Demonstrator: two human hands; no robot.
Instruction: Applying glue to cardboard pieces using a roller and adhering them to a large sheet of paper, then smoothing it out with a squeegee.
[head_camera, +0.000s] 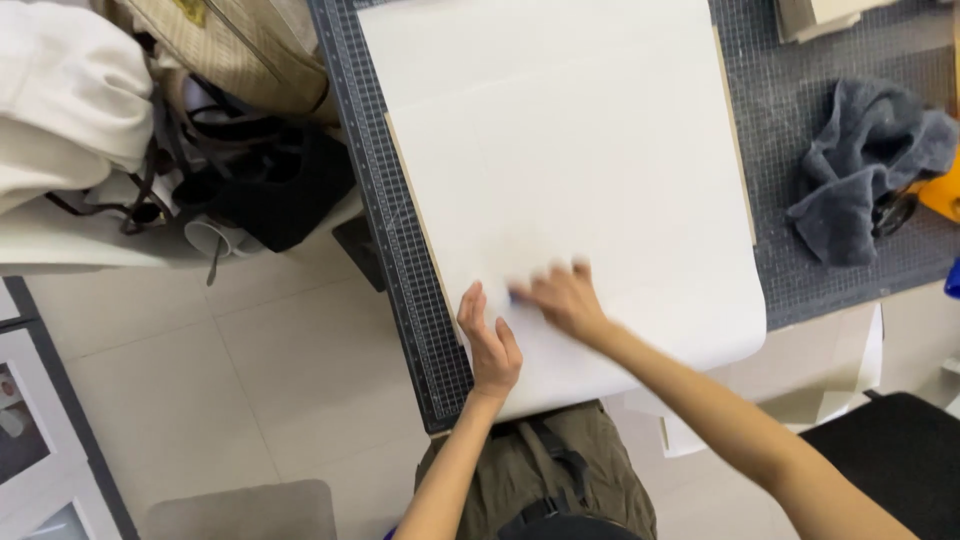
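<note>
White paper sheet (570, 170) lies flat on grey cutting mat (400, 260), looks light, floppy, crease-prone, best held at the near edge; left hand (490, 345) flat with fingers together, right hand (565, 298) fingers spread, blurred, pressing something small and blue.

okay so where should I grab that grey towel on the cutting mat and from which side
Take the grey towel at its bunched upper hump, coming straight down from above. It lies crumpled in raised folds on the cutting mat, so the folds probably offer a pinch, while its flat lower edge hugs the mat. Its right side lies against an orange thing, so avoid that side.
</note>
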